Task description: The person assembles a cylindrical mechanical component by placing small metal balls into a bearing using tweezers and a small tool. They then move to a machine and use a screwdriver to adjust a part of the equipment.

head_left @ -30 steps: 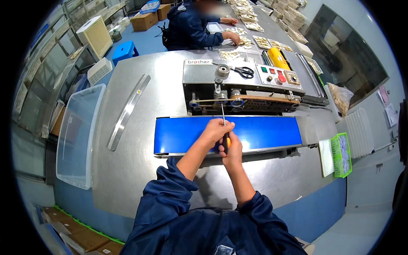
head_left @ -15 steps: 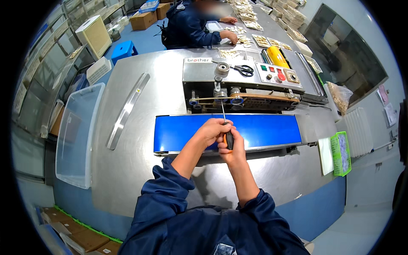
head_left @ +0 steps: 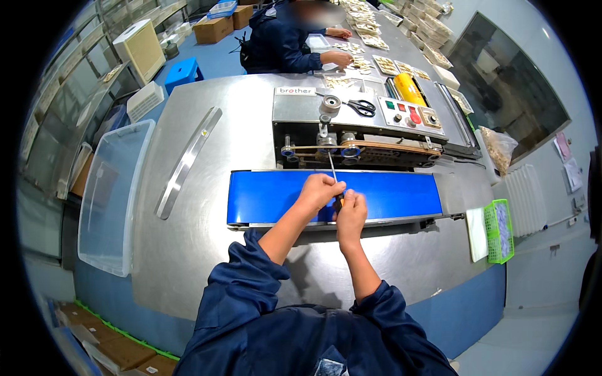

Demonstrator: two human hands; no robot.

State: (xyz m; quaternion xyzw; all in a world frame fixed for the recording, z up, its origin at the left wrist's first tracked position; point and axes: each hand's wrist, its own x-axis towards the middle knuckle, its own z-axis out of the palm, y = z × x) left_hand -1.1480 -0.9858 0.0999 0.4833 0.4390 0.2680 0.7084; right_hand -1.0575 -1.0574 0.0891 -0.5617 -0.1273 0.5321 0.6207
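A screwdriver (head_left: pixel 334 168) with a black and orange handle points away from me over the blue conveyor belt (head_left: pixel 395 193). My left hand (head_left: pixel 321 191) is closed around the base of its shaft and the front of the handle. Behind it, my right hand (head_left: pixel 351 214) grips the handle, which the fingers mostly hide. The shaft's tip meets the pulley part in the open front of the sealing machine (head_left: pixel 295 113), where rollers and a brown drive belt (head_left: pixel 389 145) are exposed. Whether the tip sits in a screw is too small to tell.
On the machine lie a tape roll (head_left: pixel 331 103) and black scissors (head_left: pixel 362 108), beside a control panel (head_left: pixel 411 114). A long metal strip (head_left: pixel 188 164) and clear bin (head_left: pixel 116 197) are left. A green basket (head_left: pixel 500 232) stands right. A co-worker (head_left: pixel 285 44) sits at the far side.
My right hand has turned and shifted slightly right on the screwdriver handle, covering more of it. My left hand has moved a little to the right. The co-worker's near hand has shifted slightly.
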